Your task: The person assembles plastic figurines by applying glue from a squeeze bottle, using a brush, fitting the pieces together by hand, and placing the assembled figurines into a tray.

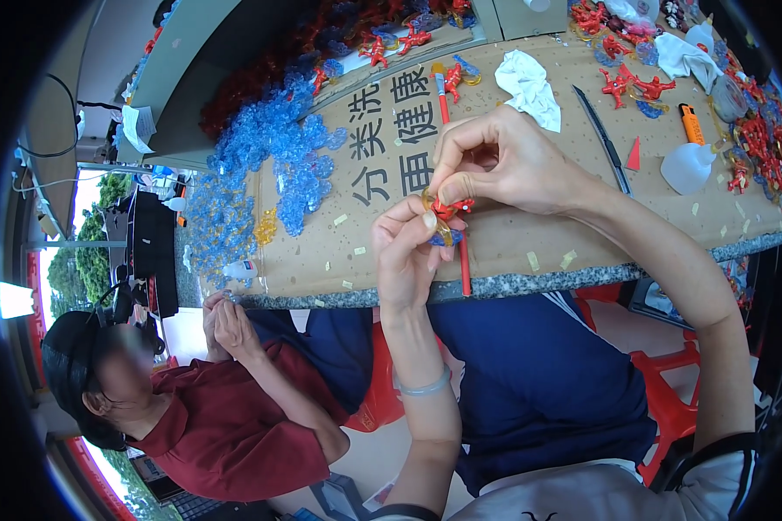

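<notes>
So on the far left there's a co-worker (235, 412) in a maroon shirt and dark cap, hands together right by the edge of the table (539, 280). Just beyond those hands sits a small white bottle (240, 270). Next, a big heap of see-through blue pieces (274, 130) spreads over the cardboard, with a little patch of yellow pieces (267, 227) beside it.

Around the middle, the left hand (406, 252) has thumb and fingers clamped on a small red figure (447, 208) with blue and yellow bits, up above the near edge. A red-handled brush (444, 106) lies partly hidden behind the hands. The right hand (517, 165) pinches the figure's upper side, thumb against forefinger; exactly which bit is too small to tell.

Further right: crumpled white tissue (530, 89), a slim dark tool (604, 139), a red triangular scrap (634, 154), a squat translucent bottle (686, 170) and loads more red figures (763, 152).
</notes>
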Demonstrator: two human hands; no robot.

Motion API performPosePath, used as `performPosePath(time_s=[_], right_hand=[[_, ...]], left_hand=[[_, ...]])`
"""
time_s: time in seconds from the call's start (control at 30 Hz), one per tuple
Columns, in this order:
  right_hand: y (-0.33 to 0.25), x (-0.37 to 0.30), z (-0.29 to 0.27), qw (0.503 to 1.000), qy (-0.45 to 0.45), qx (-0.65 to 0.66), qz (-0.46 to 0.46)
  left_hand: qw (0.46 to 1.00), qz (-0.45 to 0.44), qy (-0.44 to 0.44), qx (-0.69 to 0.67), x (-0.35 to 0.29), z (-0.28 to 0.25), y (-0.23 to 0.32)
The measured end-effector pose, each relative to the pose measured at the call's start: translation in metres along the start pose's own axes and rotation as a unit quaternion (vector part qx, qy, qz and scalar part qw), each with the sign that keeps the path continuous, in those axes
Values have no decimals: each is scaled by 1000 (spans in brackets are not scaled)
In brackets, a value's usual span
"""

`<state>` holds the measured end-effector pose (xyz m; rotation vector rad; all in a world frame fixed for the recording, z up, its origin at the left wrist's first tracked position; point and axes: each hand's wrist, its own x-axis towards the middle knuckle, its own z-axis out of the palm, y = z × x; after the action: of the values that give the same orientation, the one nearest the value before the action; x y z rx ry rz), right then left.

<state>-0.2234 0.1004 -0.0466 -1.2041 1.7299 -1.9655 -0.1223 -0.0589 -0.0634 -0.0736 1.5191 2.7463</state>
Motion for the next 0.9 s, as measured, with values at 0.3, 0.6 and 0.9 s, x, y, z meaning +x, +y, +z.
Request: performPosePath(time_s=[0.3,0.6,0.9], right_hand=[[-9,1,3,995,9,71,63],[2,2,0,988,94,31,121],[-4,-1,2,979,79,96,160]], left_hand=[[1000,29,-11,4,2,1,-4],[987,109,-23,118,-1,13,-15],[959,166,78,217,-3,20,-25]])
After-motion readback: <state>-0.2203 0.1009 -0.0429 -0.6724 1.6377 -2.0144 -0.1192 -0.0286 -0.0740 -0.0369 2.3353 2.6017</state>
